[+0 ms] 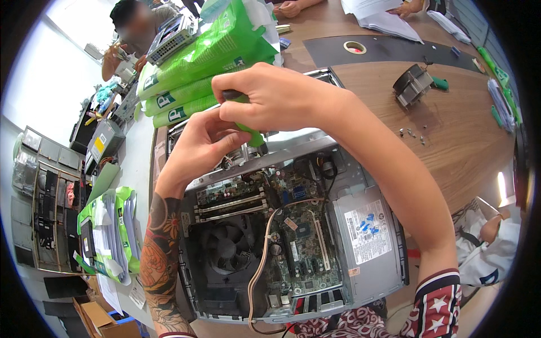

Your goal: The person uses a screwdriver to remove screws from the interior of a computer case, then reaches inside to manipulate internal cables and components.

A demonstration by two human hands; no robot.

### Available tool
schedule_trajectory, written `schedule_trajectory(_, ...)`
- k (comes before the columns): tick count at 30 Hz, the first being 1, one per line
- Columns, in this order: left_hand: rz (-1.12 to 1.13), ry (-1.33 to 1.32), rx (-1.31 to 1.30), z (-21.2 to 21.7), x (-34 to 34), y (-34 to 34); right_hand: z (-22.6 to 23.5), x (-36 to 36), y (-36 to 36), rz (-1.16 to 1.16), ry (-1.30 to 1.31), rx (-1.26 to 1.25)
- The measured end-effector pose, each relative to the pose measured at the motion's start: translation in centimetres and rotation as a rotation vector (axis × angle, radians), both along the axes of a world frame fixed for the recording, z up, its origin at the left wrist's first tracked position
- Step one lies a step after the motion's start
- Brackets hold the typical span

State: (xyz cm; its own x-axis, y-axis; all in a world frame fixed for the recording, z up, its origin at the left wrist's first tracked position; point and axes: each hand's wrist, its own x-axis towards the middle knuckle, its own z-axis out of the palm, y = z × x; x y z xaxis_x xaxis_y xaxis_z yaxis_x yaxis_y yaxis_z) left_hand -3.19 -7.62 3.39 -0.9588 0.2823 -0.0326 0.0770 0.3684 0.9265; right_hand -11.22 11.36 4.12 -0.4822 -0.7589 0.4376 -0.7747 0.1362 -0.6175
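Observation:
My right hand (270,96) is closed around a green screwdriver (255,136) with a dark handle end, above the far part of an open desktop computer case (372,281). My left hand (197,143) sits just below it, thumb and fingers curled against the green lower part. The screwdriver's tip is hidden. Under my hands a metal crossbar (270,160) spans the case. Nearer me lie a green motherboard (304,236), a black fan (225,248) in its shroud, a beige cable (264,259) and a silver power supply (363,231) with a white label.
Green packs (191,79) are stacked behind the case, topped by a metal drive unit (173,38). To the right are a cooler with a fan (413,85), several loose screws (412,134) and a tape roll (355,47). Other people work across the table.

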Motion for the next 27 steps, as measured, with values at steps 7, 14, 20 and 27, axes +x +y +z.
schedule_trajectory(7,0.046,0.141,-0.051,-0.3,0.1,0.3,-0.3,2.1,-1.2,-0.326,0.303,0.025)
schedule_trajectory(14,0.025,0.122,0.139,-0.7,0.7,0.5,-0.4,2.0,-0.7,-0.234,0.196,0.030)
schedule_trajectory(20,0.074,0.071,-0.115,-0.3,0.2,-0.9,-1.1,2.5,-0.9,-0.237,0.151,-0.020)
schedule_trajectory(27,0.060,0.119,-0.039,-0.7,0.0,0.1,-1.6,1.8,-0.8,-0.250,0.153,-0.071)
